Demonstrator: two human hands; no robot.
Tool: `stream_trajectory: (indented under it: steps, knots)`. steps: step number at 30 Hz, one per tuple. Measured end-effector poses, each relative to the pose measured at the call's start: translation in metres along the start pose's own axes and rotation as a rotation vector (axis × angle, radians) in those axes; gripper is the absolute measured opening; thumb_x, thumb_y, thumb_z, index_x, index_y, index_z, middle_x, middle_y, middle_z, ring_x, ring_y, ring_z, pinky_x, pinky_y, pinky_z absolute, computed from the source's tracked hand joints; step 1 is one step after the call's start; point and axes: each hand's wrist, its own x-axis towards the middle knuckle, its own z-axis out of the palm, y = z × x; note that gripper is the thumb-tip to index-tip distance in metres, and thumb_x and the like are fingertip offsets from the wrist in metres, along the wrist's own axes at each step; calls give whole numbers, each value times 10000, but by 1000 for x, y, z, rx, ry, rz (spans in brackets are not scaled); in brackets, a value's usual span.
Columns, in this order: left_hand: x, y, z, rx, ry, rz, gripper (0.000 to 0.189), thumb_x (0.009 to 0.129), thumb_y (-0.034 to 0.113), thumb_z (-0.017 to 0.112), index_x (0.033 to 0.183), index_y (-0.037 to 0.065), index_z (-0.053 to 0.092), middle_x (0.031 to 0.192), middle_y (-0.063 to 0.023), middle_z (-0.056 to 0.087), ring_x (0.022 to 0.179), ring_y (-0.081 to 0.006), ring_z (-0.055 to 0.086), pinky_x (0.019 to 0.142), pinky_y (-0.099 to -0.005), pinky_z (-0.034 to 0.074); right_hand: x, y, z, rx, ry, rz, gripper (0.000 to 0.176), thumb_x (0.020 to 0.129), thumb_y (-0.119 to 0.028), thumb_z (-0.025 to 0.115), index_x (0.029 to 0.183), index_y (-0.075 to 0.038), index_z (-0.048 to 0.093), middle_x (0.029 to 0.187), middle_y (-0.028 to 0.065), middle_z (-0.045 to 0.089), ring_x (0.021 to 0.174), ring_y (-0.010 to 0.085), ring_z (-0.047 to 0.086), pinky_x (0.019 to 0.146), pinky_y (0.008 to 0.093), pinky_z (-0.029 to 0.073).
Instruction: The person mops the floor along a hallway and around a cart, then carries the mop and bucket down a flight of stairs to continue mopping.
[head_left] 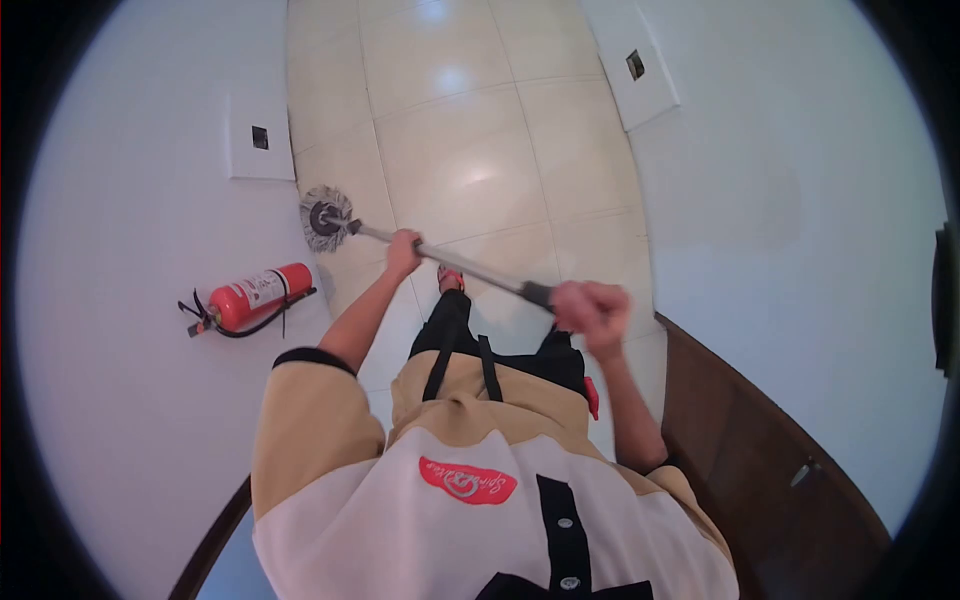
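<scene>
Closest to my lens sits a beige-and-cream shirt [470,500]; beyond it I see both hands clenched around the mop handle [478,268], left hand [403,250] lower on the shaft, right hand [590,305] at its dark upper end. Its mop head [325,217] rests on the tiled floor [480,130] against the left wall, near a red fire extinguisher [258,295].

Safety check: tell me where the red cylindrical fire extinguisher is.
The red fire extinguisher is at the left of the head view, against the white wall, just below the round grey mop head.
</scene>
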Motion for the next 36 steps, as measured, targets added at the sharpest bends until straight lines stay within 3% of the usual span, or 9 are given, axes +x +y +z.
stream_trajectory:
  steps: [4,6,8,10,14,18,27,33,36]
  knots:
    - [21,211,123,-12,-173,180,106,573,69,564,672,49,531,749,-156,529,744,-322,496,618,-428,399,-86,-70,-181,83,483,-54,235,777,-134,533,593,-64,405,570,68,500,472,148,456,497,324,431]
    - [30,352,175,-21,-434,221,174,578,123,629,719,58,550,789,-144,531,810,-305,518,673,-425,432,-138,-150,-253,-1182,430,-637,138,766,-104,531,737,30,520,573,86,497,538,193,502,530,332,476]
    - [38,464,163,-240,-414,414,169,570,87,590,733,66,547,796,-135,536,826,-296,523,652,-429,441,-167,-220,-254,-792,824,-409,269,785,-122,397,593,51,470,493,63,421,459,156,422,529,337,443]
    - [56,514,184,-320,-407,488,149,576,105,600,710,60,552,788,-124,545,844,-295,520,646,-429,449,-166,-240,-235,-456,655,-463,293,788,-129,353,500,-79,328,413,30,303,402,119,312,540,319,362]
    - [74,520,174,-423,-429,537,173,603,136,601,751,73,539,829,-110,535,844,-298,506,643,-415,444,-143,-242,-221,-308,867,-523,313,787,-111,346,495,-152,243,390,-15,220,381,98,242,567,293,304]
    - [44,456,121,-450,-291,431,192,616,121,595,782,77,509,831,-110,529,835,-299,503,664,-403,435,-133,-252,-257,-102,329,-498,203,810,-146,353,653,-48,435,410,-33,285,384,99,318,570,282,312]
    - [-73,22,23,57,-100,-112,390,545,77,673,905,82,523,938,-107,520,936,-286,493,782,-350,418,-37,-3,-8,113,-17,-170,182,735,-82,514,578,10,521,512,48,503,434,102,442,419,222,355]
    - [-59,100,117,175,-173,-21,91,622,92,559,708,61,561,749,-136,536,761,-320,510,630,-426,412,-96,-24,-121,-128,127,-144,191,737,-97,498,608,33,553,528,61,521,467,162,497,510,305,440]
    - [-38,316,181,7,-353,206,85,599,58,561,682,40,558,742,-145,549,775,-305,535,624,-428,433,-169,-123,-228,-1504,494,-600,213,764,-163,588,714,41,552,548,118,512,522,164,499,453,305,432]
